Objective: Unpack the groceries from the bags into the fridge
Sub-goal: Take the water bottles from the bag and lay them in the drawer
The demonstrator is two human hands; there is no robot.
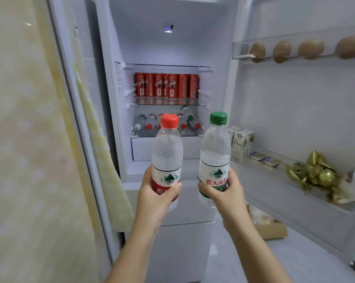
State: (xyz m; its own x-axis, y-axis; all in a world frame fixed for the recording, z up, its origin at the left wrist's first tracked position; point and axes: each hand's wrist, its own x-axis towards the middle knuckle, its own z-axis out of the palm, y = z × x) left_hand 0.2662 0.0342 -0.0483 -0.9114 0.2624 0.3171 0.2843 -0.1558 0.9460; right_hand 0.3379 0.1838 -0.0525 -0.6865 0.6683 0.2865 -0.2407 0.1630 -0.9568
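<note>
Bottles stood upright before the fridge (172, 48) — red-capped bottle (167, 152) in the left hand (158, 195), green-capped bottle (215, 148) in the right hand (225, 195), fingers (203, 189) curled round each. It looked wisest to lay them singly, caps forward, at the front edge of the bottle shelf (144, 136).

A pale yellow, faintly patterned wall (19, 139) fills the left; a yellow cloth (103, 160) hangs between it and the fridge (172, 48). A small blue-white light (168, 29) glows on the fridge's back panel. Lower right, a cardboard box (271, 230) sits on pale floor (305, 262).
</note>
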